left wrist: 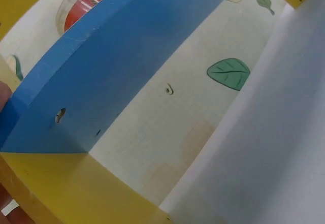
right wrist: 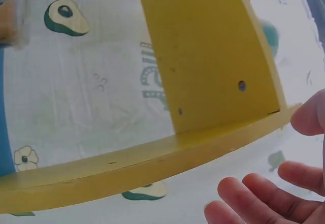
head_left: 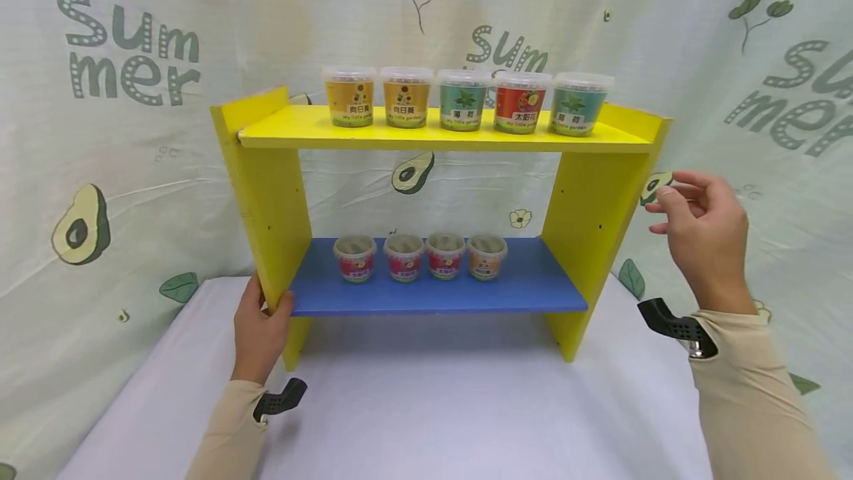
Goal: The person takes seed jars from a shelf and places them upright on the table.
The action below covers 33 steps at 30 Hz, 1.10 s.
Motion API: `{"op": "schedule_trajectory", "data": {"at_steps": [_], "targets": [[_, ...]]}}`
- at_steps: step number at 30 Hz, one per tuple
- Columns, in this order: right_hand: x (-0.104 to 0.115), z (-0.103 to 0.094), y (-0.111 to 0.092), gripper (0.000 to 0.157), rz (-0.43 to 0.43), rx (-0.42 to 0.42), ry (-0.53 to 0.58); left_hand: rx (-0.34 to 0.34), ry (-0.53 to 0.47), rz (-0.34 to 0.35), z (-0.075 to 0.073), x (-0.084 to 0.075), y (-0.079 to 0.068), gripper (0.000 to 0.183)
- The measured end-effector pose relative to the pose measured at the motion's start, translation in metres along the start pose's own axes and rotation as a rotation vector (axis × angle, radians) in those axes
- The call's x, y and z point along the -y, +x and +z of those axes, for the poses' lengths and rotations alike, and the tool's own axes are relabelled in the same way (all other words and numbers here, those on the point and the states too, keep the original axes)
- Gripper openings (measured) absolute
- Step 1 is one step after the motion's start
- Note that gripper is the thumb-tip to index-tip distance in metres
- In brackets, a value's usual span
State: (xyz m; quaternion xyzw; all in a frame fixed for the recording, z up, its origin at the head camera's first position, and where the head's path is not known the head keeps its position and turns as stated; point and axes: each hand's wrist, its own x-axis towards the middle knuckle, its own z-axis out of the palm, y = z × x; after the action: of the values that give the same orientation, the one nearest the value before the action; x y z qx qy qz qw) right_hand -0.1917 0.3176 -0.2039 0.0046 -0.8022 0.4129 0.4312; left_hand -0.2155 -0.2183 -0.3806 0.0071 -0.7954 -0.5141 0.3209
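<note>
A two-tier shelf with yellow side panels, a yellow top board and a blue lower board stands on the white surface. My left hand grips its left panel at the blue board's height, thumb in front and fingers round the outer side. In the left wrist view, only bits of that hand show beside the blue board's corner. My right hand is raised beside the right panel, holding nothing, its fingers loosely bent. In the right wrist view, its fingertips are spread near the yellow edge.
Several lidded tubs, yellow, teal and red, line the top board. Several smaller tubs, pink and orange, sit on the blue board. A cloth printed with avocados and "summer" hangs behind and at the sides.
</note>
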Motion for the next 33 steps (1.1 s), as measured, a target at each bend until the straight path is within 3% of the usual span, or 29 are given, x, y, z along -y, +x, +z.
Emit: {"op": "schedule_trajectory", "data": {"at_steps": [8,22,33], "targets": [[0.019,-0.004,0.016,0.041,-0.024,0.042,0.063,-0.042,0.009,0.036,-0.003,0.005,0.001,0.050],[0.060,-0.006,0.033,0.029,-0.068,0.069,0.173,-0.088,0.029,0.024,-0.001,0.009,-0.002,0.044],[0.082,0.000,0.045,0.033,-0.105,0.149,0.196,-0.050,0.010,0.048,0.003,0.003,0.000,0.043]]}}
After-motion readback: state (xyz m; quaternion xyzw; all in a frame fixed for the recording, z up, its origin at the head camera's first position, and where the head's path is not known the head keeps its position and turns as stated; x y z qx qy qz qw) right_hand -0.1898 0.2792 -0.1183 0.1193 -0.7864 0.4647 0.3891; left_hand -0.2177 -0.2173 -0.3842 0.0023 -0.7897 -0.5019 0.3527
